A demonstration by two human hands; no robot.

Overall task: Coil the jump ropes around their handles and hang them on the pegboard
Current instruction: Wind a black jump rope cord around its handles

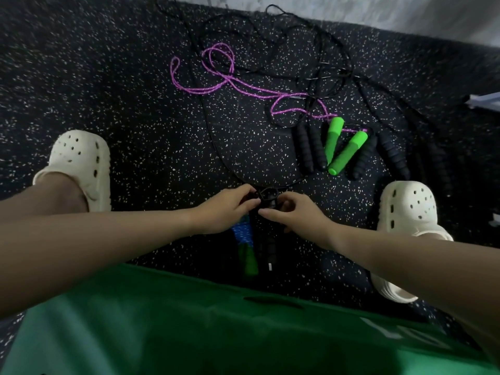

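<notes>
Left hand (226,209) fingers curled, pinching thin black jump rope (216,136) at small loop between both hands. Blue-wrapped green-handled coiled rope (244,244) just below left hand, on black speckled rubber floor (135,109). Right hand (293,215) pinching same loop. Purple rope with bright green plastic handles (347,152) beyond right hand, between black foam handles (307,150).

The floor (121,90) is black, speckled all over with white flecks. One rope (216,77) is purple with paler flecks, and its two handles (342,147) are bright green. The other loose ropes (319,36) and their ribbed handles (308,150) are black. A coiled rope (243,234) is blue on a green handle. The clogs (81,161) are cream. The shirt (189,334) is green.
</notes>
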